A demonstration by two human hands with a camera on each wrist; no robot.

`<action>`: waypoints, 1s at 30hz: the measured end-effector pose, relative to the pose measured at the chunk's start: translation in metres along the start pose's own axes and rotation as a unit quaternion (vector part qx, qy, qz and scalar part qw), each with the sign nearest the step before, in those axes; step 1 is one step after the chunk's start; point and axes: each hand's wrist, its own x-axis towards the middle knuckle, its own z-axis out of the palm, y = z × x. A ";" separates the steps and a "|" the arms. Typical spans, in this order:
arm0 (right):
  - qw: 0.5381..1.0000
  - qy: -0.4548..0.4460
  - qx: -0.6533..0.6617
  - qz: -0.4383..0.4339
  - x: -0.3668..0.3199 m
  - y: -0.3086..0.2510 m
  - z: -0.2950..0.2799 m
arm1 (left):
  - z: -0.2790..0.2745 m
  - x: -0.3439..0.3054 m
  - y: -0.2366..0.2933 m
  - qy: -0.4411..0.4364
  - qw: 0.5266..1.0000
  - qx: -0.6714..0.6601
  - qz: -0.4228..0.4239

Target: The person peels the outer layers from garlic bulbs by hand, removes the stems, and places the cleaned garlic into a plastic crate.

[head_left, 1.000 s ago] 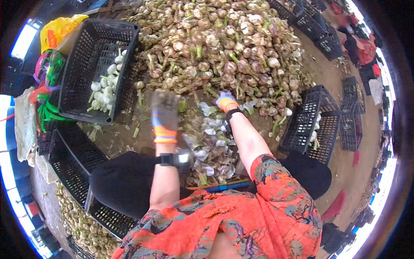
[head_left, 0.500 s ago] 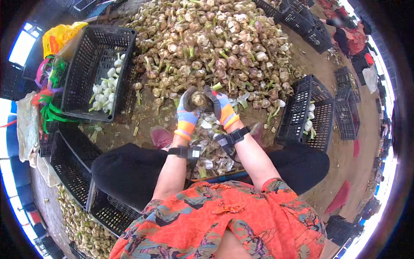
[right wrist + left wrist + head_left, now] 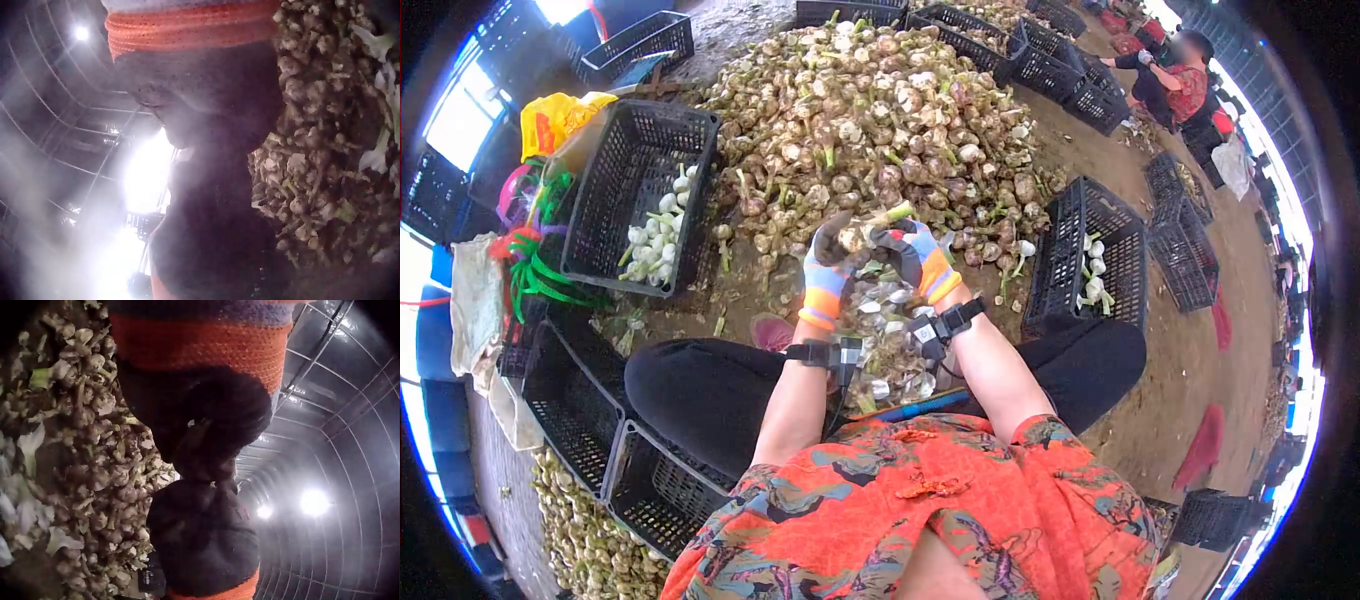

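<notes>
While the garlic heap (image 3: 880,110) is sprawling toward twelve o'clock, with a black crate (image 3: 605,180) at ten o'clock and a second crate (image 3: 1065,250) at three, I am watching two gloved hands meeting at centre; the left hand (image 3: 825,270) and right hand (image 3: 920,260) are both curling round one garlic bulb (image 3: 858,238), gripping it between them; I am judging it light, firm, papery-skinned and flaky; I am favouring the round body, not the green stalk (image 3: 892,213).
</notes>
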 end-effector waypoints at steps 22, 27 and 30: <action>0.988 0.032 0.149 0.039 -0.009 -0.024 0.033 | 0.021 0.002 0.002 -0.028 0.960 0.188 0.204; 0.894 -0.028 -0.401 -0.196 0.001 0.009 -0.016 | 0.010 -0.002 0.005 0.030 0.998 0.006 0.047; 0.927 0.028 -0.339 -0.159 -0.002 -0.005 0.000 | 0.019 -0.004 0.012 0.061 0.997 0.024 0.035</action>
